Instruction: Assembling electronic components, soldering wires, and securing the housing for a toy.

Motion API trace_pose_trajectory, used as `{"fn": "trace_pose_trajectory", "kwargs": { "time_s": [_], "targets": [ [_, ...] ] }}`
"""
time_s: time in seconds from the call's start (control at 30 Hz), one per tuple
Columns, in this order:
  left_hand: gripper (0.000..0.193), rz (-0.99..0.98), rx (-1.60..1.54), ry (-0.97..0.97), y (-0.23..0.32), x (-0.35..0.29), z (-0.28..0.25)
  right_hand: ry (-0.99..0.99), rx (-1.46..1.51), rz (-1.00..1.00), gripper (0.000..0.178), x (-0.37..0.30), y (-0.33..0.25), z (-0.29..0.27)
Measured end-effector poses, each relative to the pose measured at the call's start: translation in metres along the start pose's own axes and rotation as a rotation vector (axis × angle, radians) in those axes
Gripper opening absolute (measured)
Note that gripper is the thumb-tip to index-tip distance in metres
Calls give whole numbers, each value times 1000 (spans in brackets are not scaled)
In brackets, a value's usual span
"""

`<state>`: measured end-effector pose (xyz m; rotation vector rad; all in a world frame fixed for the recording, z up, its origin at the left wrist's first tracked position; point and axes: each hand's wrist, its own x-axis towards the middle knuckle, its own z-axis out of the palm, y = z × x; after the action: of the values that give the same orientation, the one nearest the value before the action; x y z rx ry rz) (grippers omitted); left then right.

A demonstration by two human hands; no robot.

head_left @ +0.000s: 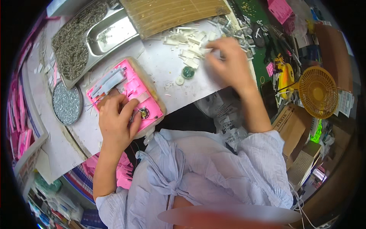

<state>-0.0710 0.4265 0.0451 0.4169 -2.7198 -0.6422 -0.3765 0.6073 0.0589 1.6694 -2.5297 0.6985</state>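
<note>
Right hand point(230, 65) above white table point(167, 76), yellow fan point(318, 92) rightward

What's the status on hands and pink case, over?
Left hand on pink case. Right hand near white plastic pieces, grip unclear. Case insides showing, partly hidden by left hand.

- Brown corrugated cardboard box point(286, 119), right side: dark printed line of letters and numerals on one face, partly legible.
- Clear crumpled plastic bag point(231, 131), below the table edge: dark printed capitals, broken by creases.
- Pale flat cardboard panel point(302, 166), lower right: rows of small print, illegible.
</note>
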Motion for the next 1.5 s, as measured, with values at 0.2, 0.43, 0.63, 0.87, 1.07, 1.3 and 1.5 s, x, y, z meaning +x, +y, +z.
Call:
{"fn": "trace_pose_trajectory", "kwargs": {
  "time_s": [0.2,0.43,0.63,0.87,1.07,1.3,1.5],
  "targets": [
    [27,-18,-62,-58,1,5,-3,-150,-362,365,30,-21,36,-5],
    [23,-160,-434,22,32,43,-28,84,192,-152,21,16,-41,-6],
    [23,-421,-849,-284,32,75,-28,-5,455,-377,28,24,-92,-3],
    [25,-595,-1446,-539,30,92,-32,-159,1056,-41,19,2,-70,0],
    [22,-94,-819,-531,8,190,-7,-246,1891,348,22,-24,-34,6],
    [17,394,249,36,-54,338,57,-252,1905,397,25,-28,-26,6],
    [15,161,380,-226,-62,364,57,-223,1890,399,24,-39,-10,6]
  ]
}}
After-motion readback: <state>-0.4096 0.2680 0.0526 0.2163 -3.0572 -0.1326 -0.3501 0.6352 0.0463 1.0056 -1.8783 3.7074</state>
